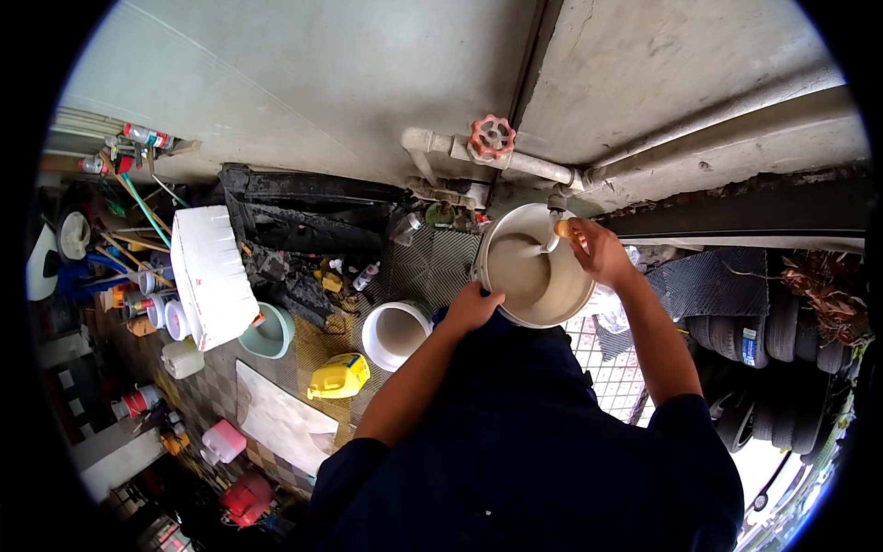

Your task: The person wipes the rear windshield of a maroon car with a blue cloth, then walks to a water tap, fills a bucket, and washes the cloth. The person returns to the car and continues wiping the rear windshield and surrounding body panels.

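Head view, white bucket [572,296], seemingly murky water

Bucket [538,276] under tap [557,207] — both hands

A yellow jug [338,376] is lying on the floor beside a white tub [395,333]. A pink canister [223,441] and a red one [246,497] are standing lower left. A small white bottle [366,275] with a label is lying near the black debris.
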A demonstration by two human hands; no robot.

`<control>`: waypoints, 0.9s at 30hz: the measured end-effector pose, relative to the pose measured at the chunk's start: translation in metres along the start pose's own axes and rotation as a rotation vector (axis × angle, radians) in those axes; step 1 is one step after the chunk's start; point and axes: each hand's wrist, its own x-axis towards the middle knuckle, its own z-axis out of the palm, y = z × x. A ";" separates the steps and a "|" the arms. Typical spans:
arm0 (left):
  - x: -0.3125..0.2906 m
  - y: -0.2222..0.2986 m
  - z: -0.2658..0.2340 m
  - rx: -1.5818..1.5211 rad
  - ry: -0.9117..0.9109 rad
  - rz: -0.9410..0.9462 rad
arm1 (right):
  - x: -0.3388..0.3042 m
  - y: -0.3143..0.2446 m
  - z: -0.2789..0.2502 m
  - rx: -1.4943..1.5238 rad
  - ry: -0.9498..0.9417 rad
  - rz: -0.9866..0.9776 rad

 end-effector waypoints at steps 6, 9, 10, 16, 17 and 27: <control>-0.019 0.005 0.017 -0.019 0.055 0.043 | -0.004 0.060 0.043 -0.123 -0.463 0.271; -0.017 0.018 0.029 0.136 -0.004 -0.073 | -0.047 0.175 0.151 0.394 -0.886 0.153; -0.013 0.021 0.027 0.199 -0.002 -0.103 | -0.026 0.140 0.164 0.294 -1.161 0.244; -0.046 0.033 0.047 0.095 0.162 -0.142 | 0.026 0.106 0.240 0.207 -1.035 0.494; -0.051 0.031 0.049 0.099 0.186 -0.143 | 0.031 0.106 0.243 0.205 -0.990 0.512; -0.058 0.022 0.057 0.010 0.240 -0.067 | 0.040 0.131 0.219 0.273 -0.751 0.614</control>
